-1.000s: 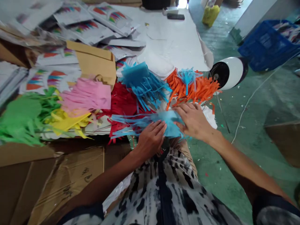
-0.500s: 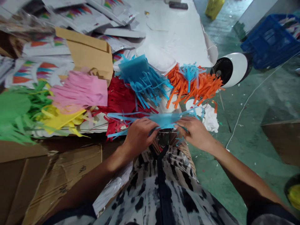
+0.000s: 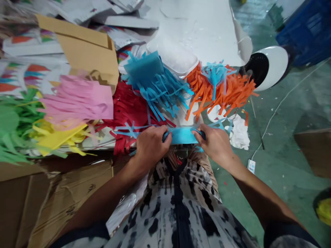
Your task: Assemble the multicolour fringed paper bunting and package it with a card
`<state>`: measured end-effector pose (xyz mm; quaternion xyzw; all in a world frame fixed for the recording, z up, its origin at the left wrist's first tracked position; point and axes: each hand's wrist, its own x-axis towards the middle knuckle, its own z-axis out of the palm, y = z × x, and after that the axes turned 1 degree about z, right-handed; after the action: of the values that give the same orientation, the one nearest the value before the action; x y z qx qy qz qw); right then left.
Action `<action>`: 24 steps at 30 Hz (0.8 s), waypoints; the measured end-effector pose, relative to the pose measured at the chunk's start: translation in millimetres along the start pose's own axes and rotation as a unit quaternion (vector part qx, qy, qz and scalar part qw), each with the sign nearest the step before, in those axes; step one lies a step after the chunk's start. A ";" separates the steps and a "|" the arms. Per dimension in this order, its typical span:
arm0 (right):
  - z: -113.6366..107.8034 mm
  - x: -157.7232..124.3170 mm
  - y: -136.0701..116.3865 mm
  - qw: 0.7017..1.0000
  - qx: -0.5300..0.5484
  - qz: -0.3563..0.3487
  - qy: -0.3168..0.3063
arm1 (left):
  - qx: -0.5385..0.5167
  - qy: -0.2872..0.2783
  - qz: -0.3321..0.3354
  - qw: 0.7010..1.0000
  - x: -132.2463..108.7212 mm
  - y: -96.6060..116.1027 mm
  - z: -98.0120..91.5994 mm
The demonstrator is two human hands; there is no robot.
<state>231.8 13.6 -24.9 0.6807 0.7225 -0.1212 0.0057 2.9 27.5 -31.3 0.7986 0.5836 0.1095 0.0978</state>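
Note:
A light blue tissue-paper tassel is stretched level between my two hands at the table's near edge. My left hand is closed around its left part, and fringe strips stick out past the knuckles. On the other side, my right hand grips the right part, with strips trailing behind it. Just beyond lie a darker blue fringed stack, a red one and an orange one. A small light blue tassel rests on top of the orange fringe.
Pink, yellow and green fringed paper lies left, near a brown envelope and printed white packets. A black-and-white fan-like object stands right. Cardboard is below left; a cable crosses the floor.
Both hands have closed more tightly around the light blue tassel, its middle now flatter and narrower between them. The head view has shifted slightly closer to the table.

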 end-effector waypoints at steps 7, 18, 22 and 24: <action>6.1 5.6 3.6 0.998 0.047 0.005 0.032 | 0.014 0.035 0.043 0.998 -1.8 1.1 3.6; 3.4 18.9 6.6 0.994 0.104 0.017 0.030 | 0.064 0.037 0.047 0.996 -5.2 8.5 3.5; 6.2 20.4 6.1 0.994 0.096 0.006 0.052 | 0.023 0.102 0.118 0.988 -10.8 11.7 4.0; 7.2 21.9 6.2 0.994 0.092 0.001 0.058 | -0.011 0.093 0.207 0.974 -14.6 13.3 8.7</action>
<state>235.2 34.1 -36.8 0.6850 0.7067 -0.1475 -0.0980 13.2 9.3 -36.7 0.8873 0.4109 0.2077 0.0266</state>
